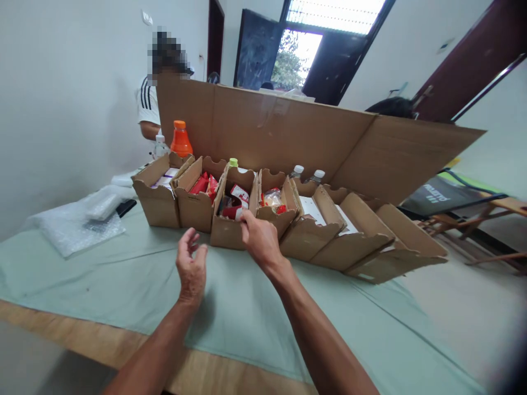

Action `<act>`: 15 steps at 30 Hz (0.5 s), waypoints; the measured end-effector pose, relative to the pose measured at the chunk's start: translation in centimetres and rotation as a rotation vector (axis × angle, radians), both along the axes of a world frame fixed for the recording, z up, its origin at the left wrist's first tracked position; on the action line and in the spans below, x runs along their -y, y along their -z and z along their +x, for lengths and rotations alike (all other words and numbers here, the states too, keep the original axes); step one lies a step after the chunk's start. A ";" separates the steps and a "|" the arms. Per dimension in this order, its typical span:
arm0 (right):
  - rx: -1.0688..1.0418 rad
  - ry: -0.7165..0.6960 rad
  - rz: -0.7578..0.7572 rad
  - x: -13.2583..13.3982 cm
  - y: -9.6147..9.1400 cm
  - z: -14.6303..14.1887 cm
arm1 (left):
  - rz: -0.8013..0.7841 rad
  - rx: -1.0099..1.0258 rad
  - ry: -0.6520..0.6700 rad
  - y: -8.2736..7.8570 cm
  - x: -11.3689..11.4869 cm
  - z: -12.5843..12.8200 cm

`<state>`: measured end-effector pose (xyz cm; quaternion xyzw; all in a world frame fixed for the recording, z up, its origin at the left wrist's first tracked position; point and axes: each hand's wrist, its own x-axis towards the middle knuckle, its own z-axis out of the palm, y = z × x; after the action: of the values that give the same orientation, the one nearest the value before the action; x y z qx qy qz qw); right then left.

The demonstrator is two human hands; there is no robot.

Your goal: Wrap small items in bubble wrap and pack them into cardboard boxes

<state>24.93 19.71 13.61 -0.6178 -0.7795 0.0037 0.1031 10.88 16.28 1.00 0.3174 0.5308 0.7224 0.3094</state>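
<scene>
My right hand (261, 238) reaches to the front edge of the third cardboard bin (228, 236) from the left. Its fingers are pinched on a small red-and-white packet (234, 212) at the bin's mouth, partly hidden by the hand. Another red-and-white packet (240, 193) lies deeper in that bin. My left hand (191, 269) hovers over the table in front of the second bin (195, 211), fingers loosely curled and apart, holding nothing. That second bin contains red packets (205, 185); the fourth bin (282, 219) has a clear-and-red package (272, 198) inside.
More cardboard bins (370, 263) continue the row rightward, some with white boxes (312, 209). Behind stands a tall cardboard panel (263, 120), with an orange bottle (181, 140) before it. Bubble wrap (78, 219) lies on the green cloth (135, 274). A person (148, 107) is behind the panel.
</scene>
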 end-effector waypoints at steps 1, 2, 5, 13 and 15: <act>-0.013 -0.031 0.000 1.7 0.3 0.7 | 0.032 -0.010 -0.031 -0.4 0.5 -0.6; -0.034 -0.070 0.007 3.6 0.6 1.5 | 0.060 -0.028 -0.052 -0.8 1.2 -1.2; -0.133 -0.212 0.090 9.5 1.0 4.3 | 0.096 -0.121 -0.032 -0.8 3.8 -2.9; -0.492 -0.049 0.322 19.1 3.1 15.2 | 0.096 -0.320 0.412 2.0 9.6 -5.1; -0.645 0.156 0.348 20.6 4.9 17.4 | 0.104 -0.330 0.503 2.0 9.3 -4.9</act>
<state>42.35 -0.91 8.66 -0.6156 -0.6466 0.0577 0.4468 5.95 6.97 -1.03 0.5674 0.4409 0.5881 0.3713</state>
